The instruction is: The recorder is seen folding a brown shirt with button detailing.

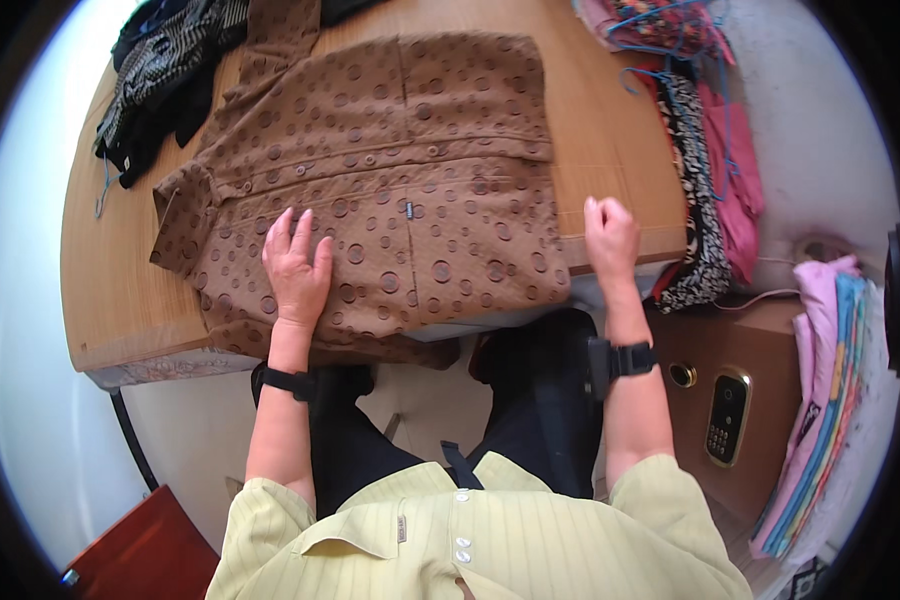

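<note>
A brown button-front garment with a pattern of dark circles (457, 217) lies spread on the wooden table (127, 292), its collar towards the left and its hem towards the right. One sleeve extends up at the top left, and some of the cloth hangs over the table's near edge. My left hand (297, 270) rests on the garment near the collar, fingers apart, holding nothing. To the right of the hem, my right hand (613, 236) is over the table's near edge with its fingers curled in. No cloth shows in it.
Dark and striped clothes (165, 82) lie at the table's far left. At its right edge are pink and patterned clothes (694, 187) with blue hangers (667, 75). A brown safe (690, 420) stands at the lower right beside folded fabrics (817, 405). A red-brown panel (146, 547) is at the lower left.
</note>
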Motion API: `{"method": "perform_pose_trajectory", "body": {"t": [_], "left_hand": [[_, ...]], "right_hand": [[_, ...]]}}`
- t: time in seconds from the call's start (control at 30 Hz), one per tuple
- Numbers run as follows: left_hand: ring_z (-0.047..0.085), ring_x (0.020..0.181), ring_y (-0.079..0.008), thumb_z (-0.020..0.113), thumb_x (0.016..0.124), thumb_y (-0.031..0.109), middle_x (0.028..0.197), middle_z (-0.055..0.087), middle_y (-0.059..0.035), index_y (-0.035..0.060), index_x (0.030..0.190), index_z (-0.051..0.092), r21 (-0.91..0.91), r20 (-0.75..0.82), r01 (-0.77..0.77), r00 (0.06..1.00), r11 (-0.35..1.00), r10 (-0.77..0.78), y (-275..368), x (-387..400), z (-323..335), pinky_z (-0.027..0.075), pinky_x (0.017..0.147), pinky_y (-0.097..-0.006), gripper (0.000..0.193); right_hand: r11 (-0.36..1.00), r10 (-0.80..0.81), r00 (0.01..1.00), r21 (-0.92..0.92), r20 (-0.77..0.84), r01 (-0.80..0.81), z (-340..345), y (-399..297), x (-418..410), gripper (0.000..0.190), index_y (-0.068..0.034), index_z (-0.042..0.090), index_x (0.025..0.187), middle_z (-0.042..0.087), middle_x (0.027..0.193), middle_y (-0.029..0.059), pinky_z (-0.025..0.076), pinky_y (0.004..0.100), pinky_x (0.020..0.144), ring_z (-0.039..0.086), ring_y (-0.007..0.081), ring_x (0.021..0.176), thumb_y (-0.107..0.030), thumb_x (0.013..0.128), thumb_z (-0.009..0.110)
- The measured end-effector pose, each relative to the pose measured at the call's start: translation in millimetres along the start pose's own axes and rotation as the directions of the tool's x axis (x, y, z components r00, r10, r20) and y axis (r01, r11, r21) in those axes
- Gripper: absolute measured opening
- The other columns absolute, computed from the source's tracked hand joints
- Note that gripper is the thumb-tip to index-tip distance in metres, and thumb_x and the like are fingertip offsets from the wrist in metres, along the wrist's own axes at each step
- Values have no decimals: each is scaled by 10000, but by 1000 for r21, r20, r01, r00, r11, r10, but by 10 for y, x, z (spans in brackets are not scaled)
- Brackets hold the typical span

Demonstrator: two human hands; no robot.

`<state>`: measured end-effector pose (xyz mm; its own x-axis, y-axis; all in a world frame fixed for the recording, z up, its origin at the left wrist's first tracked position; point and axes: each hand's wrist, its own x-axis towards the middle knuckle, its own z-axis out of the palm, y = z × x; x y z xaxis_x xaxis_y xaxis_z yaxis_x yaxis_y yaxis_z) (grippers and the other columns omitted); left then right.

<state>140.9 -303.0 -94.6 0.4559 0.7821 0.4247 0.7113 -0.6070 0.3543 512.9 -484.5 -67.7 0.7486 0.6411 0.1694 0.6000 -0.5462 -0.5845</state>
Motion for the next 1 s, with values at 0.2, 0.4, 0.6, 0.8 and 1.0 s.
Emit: {"method": "perform_pose_trajectory", "body": {"t": [0.2, 0.4, 0.6, 0.8, 1.0], "left_hand": [[432, 1227, -374, 644, 833, 227, 1257, 539, -176, 59, 1202, 604, 73, -69, 16, 998, 997, -11, 66, -203, -347, 331, 1052, -468, 407], [375, 1280, -361, 595, 869, 326, 1352, 465, -148, 129, 1267, 571, 286, 10, 111, 993, 952, -119, -261, -645, -363, 284, 1073, -498, 445], [294, 1336, -335, 523, 904, 388, 1432, 357, -106, 188, 1357, 476, 395, 45, 117, 988, 911, -146, -316, -769, -247, 222, 1106, -490, 498], [279, 1345, -335, 500, 911, 407, 1443, 345, -105, 196, 1374, 453, 401, 53, 127, 986, 907, -161, -392, -780, -224, 216, 1105, -504, 512], [272, 1352, -341, 483, 917, 413, 1460, 335, -106, 200, 1399, 416, 399, 94, 135, 978, 907, -187, -391, -753, -198, 212, 1105, -506, 532]], "right_hand": [[988, -156, 987, 14, 28, 156, -210, -277, -735, 345, -79, 580, 695, 580, 700, 105, 458, 430, 575, 589, 325, 645, -379, 825, 690], [862, -388, 900, -267, 200, 431, 267, -440, -825, 230, -93, 577, 853, 582, 884, 122, 512, 426, 712, 615, 301, 853, -320, 888, 596], [955, -202, 979, -217, 17, 201, 139, -252, -761, 179, -80, 562, 877, 588, 909, 130, 502, 457, 718, 614, 331, 857, -252, 922, 541], [922, -375, 924, -76, 74, 380, 66, -493, -954, 131, -180, 675, 879, 549, 919, 26, 442, 396, 796, 520, 250, 954, -269, 786, 700], [894, -425, 904, -136, 53, 428, 286, -375, -899, 87, -164, 682, 815, 559, 894, 21, 441, 398, 786, 524, 247, 944, -221, 760, 718]]}}
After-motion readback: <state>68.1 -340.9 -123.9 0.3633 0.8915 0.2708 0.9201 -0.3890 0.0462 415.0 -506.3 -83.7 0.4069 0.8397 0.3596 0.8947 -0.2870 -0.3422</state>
